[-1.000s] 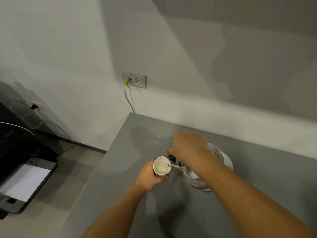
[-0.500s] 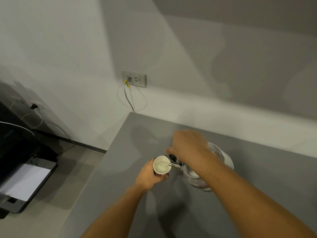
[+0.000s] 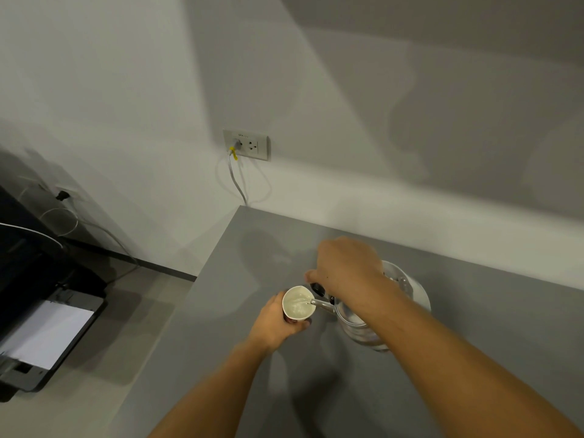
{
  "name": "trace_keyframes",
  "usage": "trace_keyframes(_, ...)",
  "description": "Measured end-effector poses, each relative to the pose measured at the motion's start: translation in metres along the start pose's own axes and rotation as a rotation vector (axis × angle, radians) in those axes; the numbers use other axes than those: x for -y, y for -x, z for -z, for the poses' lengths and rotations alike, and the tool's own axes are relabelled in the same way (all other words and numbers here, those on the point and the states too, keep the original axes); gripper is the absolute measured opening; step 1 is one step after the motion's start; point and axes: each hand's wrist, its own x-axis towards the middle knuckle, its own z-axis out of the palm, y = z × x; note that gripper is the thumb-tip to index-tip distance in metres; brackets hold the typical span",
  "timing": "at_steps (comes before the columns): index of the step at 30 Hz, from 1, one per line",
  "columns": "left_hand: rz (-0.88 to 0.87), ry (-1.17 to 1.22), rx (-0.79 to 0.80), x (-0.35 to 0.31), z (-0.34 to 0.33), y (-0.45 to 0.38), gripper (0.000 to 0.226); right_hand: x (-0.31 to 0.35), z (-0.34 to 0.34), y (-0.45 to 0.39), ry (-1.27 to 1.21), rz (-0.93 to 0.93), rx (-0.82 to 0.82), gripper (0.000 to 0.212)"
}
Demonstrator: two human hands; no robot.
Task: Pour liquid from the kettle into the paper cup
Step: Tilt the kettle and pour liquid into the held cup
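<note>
Grey table (image 3: 474,311), wall socket (image 3: 247,144), printer (image 3: 41,336)

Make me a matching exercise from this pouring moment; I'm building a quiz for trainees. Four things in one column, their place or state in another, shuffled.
1. paper cup
2. kettle
3. wall socket
4. printer

A. tilted, spout over a rim
B. held by the left hand
C. on the floor, left of the counter
D. has a cable plugged in

Pairs: 1-B, 2-A, 3-D, 4-C
</note>
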Motion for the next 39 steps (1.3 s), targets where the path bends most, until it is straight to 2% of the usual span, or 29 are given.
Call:
trace_keyframes(23,0.003,0.008,-0.016,-0.002,-0.002,0.000,0.069,-0.008,-0.001,0.001,-0.031,-0.036,-0.020,0.041)
trace_keyframes(27,0.009,-0.005,-0.009,-0.002,-0.001,-0.001,0.069,-0.017,-0.003,0.003,-0.093,-0.068,0.002,0.042)
trace_keyframes(31,0.015,-0.003,-0.010,-0.001,-0.002,-0.001,0.070,-0.034,-0.006,0.009,-0.186,-0.129,0.024,0.054)
trace_keyframes(39,0.023,-0.008,-0.002,-0.004,-0.003,0.000,0.070,-0.075,-0.025,0.029,-0.418,-0.160,0.004,0.064)
